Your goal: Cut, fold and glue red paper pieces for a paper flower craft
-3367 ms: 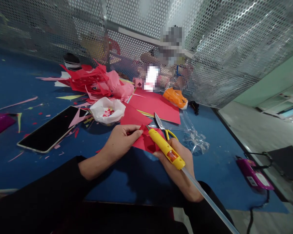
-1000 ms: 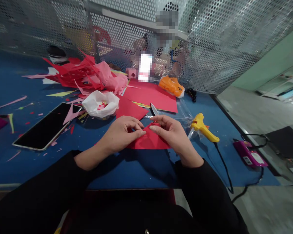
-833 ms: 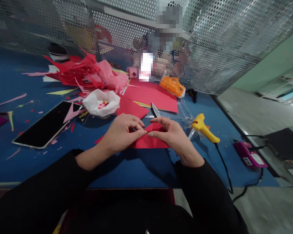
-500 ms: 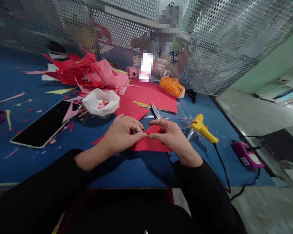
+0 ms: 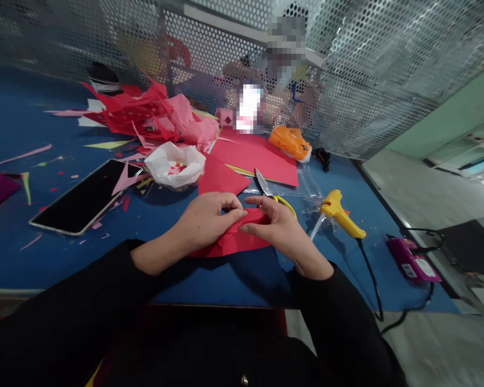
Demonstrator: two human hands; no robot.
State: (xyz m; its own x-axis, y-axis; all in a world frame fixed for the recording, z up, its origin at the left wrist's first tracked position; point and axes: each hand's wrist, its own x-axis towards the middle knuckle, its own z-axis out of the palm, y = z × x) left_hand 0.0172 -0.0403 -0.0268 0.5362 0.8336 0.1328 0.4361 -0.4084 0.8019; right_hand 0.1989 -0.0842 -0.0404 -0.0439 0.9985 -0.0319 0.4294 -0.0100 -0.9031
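A folded piece of red paper (image 5: 242, 244) is held between both hands, just above the blue table near its front edge. My left hand (image 5: 210, 220) pinches its upper edge with thumb and forefinger. From the other side, my right hand (image 5: 278, 223) grips the same paper, thumb in front and fingers behind. Part of the paper is hidden by the hands. Just behind my right hand lie scissors (image 5: 263, 183) with yellow handles. A yellow glue gun (image 5: 339, 212) rests to the right, its cord running off the front.
A white-lined bowl (image 5: 175, 166) with small paper bits stands behind my left hand. Left of it lies a dark-screened phone (image 5: 89, 199). Red sheets (image 5: 254, 153), red and pink scraps (image 5: 145, 110) and an orange packet (image 5: 290, 142) sit farther back, before a perforated metal screen (image 5: 210, 43).
My fingers have shifted along the red paper, and its lower edge now reaches farther left. The scissors' yellow handle shows more. The whole view has shifted slightly.
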